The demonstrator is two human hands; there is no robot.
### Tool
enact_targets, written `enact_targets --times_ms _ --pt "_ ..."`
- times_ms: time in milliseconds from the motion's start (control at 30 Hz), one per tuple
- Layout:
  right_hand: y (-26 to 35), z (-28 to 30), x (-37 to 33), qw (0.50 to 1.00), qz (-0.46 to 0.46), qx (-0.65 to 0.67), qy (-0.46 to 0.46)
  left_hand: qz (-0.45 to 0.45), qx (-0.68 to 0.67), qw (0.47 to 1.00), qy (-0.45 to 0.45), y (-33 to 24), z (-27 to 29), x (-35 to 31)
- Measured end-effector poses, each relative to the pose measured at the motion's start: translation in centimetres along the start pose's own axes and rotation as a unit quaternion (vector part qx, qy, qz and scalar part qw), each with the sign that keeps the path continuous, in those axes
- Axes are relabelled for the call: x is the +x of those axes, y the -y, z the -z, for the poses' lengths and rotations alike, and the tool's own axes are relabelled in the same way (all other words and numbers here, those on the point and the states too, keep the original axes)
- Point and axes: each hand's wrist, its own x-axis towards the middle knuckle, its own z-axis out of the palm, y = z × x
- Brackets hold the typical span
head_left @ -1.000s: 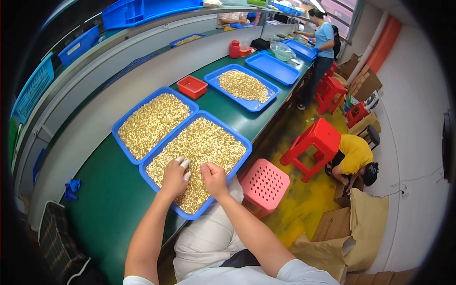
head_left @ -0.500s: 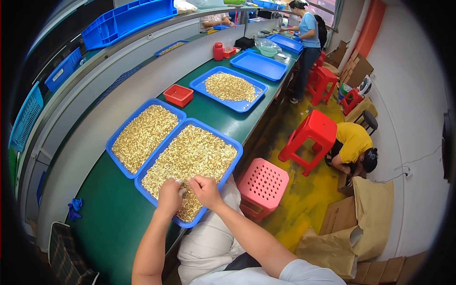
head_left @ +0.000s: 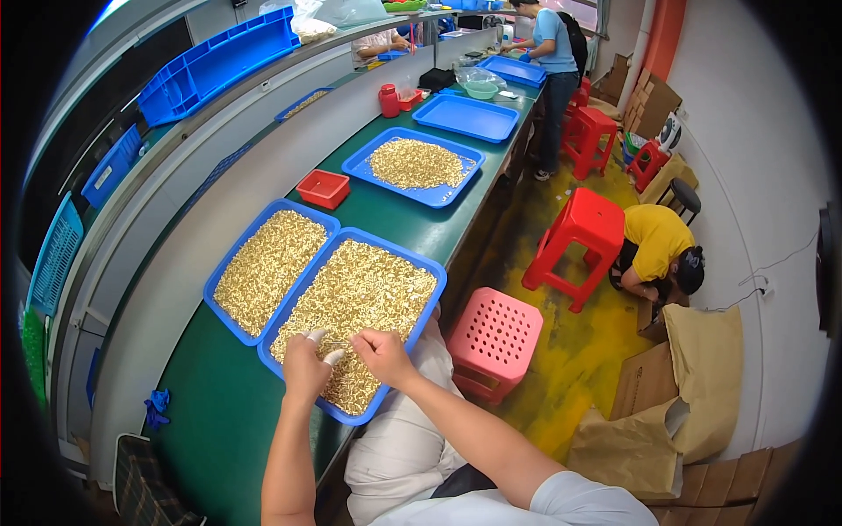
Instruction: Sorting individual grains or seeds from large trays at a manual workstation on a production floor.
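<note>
A blue tray (head_left: 435,282) full of small yellowish pieces (head_left: 368,298) lies on the green bench right in front of me. My left hand (head_left: 304,366), with white finger covers on two fingertips, rests on the pieces at the tray's near end. My right hand (head_left: 381,353) lies beside it on the same pile, fingers curled among the pieces. Whether either hand pinches a piece is too small to tell. A second blue tray (head_left: 219,280) of the same pieces sits just to the left.
Farther along the bench stand a small red bin (head_left: 323,188), a third filled blue tray (head_left: 360,165) and bare blue trays (head_left: 465,117). Pink stool (head_left: 494,340) and red stools (head_left: 579,237) stand in the aisle. One person crouches by cardboard (head_left: 660,250); another stands at the far end (head_left: 551,53).
The view has shifted so the trays appear higher and farther along the bench. Both hands have slid to the near end of the tray, still on the pieces.
</note>
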Motion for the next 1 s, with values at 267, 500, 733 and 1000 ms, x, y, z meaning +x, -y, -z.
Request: enact_targets --times_ms 267,500,733,1000 --pt "0.3 -0.3 0.1 1.000 0.021 0.017 -0.010 0.030 -0.099 0.987 0.127 0.8 -1.1 0.1" --pt "0.4 -0.3 0.2 1.000 0.026 0.004 -0.012 0.112 -0.228 0.966 0.051 1.8 -1.3 -0.3" --pt "0.2 -0.2 0.0 1.000 0.007 0.017 -0.004 0.186 -0.408 0.893 0.027 2.6 -2.3 -0.6" --pt "0.5 -0.2 0.1 1.000 0.019 0.002 -0.003 0.200 -0.559 0.803 0.040 2.8 -2.0 -0.8"
